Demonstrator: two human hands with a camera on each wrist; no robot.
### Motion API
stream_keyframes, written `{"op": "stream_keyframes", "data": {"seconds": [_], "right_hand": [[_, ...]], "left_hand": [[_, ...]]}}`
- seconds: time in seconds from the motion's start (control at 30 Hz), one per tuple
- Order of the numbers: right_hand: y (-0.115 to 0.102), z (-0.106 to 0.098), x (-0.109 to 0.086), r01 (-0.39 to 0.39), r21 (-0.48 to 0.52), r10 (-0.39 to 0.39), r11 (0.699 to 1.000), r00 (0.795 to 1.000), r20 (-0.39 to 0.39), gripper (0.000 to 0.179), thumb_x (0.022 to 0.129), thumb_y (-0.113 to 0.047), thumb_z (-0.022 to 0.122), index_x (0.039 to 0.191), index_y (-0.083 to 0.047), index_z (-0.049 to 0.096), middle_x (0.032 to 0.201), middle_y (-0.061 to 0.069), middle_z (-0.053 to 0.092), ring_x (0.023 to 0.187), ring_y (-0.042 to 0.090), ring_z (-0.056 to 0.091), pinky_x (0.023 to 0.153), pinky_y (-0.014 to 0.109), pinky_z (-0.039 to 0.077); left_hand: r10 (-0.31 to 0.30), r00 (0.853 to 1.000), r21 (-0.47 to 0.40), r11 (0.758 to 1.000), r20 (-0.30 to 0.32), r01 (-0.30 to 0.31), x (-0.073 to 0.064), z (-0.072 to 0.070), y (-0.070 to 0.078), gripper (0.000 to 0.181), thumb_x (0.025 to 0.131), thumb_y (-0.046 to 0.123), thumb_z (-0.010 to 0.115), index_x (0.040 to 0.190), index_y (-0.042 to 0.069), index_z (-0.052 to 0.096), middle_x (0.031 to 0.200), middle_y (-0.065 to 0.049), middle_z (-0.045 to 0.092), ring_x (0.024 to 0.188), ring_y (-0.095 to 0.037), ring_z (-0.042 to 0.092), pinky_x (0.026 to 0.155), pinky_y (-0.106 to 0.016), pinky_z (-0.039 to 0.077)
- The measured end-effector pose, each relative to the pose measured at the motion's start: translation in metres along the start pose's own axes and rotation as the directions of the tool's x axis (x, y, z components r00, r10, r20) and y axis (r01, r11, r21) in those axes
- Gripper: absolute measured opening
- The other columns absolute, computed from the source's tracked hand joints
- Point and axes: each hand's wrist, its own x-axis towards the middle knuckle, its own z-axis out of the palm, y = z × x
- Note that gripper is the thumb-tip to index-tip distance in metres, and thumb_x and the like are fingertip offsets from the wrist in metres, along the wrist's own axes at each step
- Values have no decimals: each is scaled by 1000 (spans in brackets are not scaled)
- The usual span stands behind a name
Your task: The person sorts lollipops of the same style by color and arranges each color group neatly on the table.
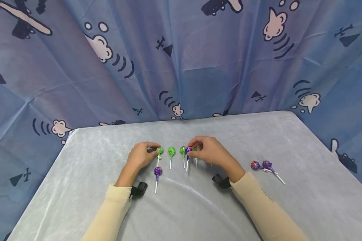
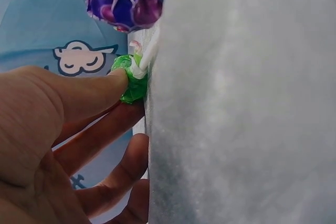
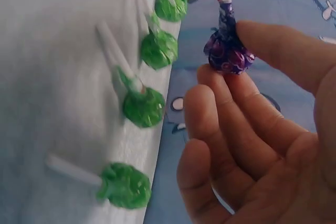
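Note:
My left hand [image 1: 139,155] pinches the green lollipop [image 1: 160,150] at the left end of a row, thumb and finger on its wrapped head. In the left wrist view that green head [image 2: 134,88] is at the table surface. A purple lollipop [image 1: 158,171] lies just in front of it, stick toward me. My right hand [image 1: 210,150] holds another purple lollipop [image 3: 229,53] by its head between thumb and fingers, off the table, with its stick toward me. Several green lollipops, such as this one [image 3: 144,107], lie in the row, some partly hidden by my right hand.
Two purple lollipops, one [image 1: 255,165] beside the other [image 1: 267,164], lie at the right with their sticks crossing. A white cloth covers the table [image 1: 181,214]. Behind its far edge hangs a blue patterned curtain [image 1: 211,83].

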Motion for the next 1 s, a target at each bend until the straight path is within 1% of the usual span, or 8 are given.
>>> {"op": "stream_keyframes", "data": {"seconds": [0.17, 0.27, 0.37, 0.63, 0.83, 1.0], "right_hand": [[-5, 9, -1, 10, 8, -10, 1000, 1000, 15, 25, 83, -28, 81, 104, -18, 71, 99, -2, 73, 83, 13, 61, 68, 28, 49], [-9, 15, -2, 34, 10, -34, 999, 999, 24, 24, 82, -25, 81, 103, -18, 71, 99, -2, 73, 79, 13, 59, 64, 28, 48], [-13, 20, -2, 61, -9, -60, 998, 998, 37, 24, 81, -25, 82, 102, -18, 71, 98, -3, 74, 76, 11, 58, 62, 27, 47], [-23, 31, -3, 97, -43, -95, 994, 994, 48, 22, 81, -29, 83, 97, -21, 71, 90, -8, 73, 71, 8, 56, 61, 25, 46], [-28, 40, -2, 114, -44, -110, 992, 990, 85, 21, 81, -30, 83, 97, -22, 71, 90, -8, 73, 72, 6, 58, 64, 24, 47], [-30, 47, -1, 124, -75, -117, 989, 988, 98, 21, 82, -31, 82, 97, -23, 70, 91, -9, 74, 74, 4, 60, 68, 25, 47]], "left_hand": [[-3, 1000, 2, 1000, -5, 3, -2, 0, 0, 25, 90, 32, 73, 115, 28, 76, 120, -4, 73, 102, -25, 66, 83, -45, 51], [2, 1000, 0, 1000, -5, -2, -2, -1, 0, 25, 90, 32, 73, 115, 28, 76, 120, -4, 73, 100, -24, 66, 81, -44, 51], [-1, 1000, -3, 1000, -7, 1, -2, 0, 0, 25, 90, 32, 74, 114, 28, 76, 117, -3, 73, 98, -22, 66, 80, -42, 51], [8, 1000, 6, 1000, -13, -8, 0, 0, 0, 26, 89, 33, 75, 115, 28, 76, 118, -3, 73, 101, -24, 67, 84, -45, 51], [8, 1000, 11, 1000, -15, -8, 1, 0, -1, 26, 88, 33, 75, 114, 28, 76, 115, -3, 74, 95, -22, 68, 80, -43, 51], [15, 1000, 15, 1000, -12, -15, 1, 0, -2, 26, 88, 33, 75, 114, 28, 76, 116, -2, 74, 95, -22, 68, 79, -42, 51]]}}
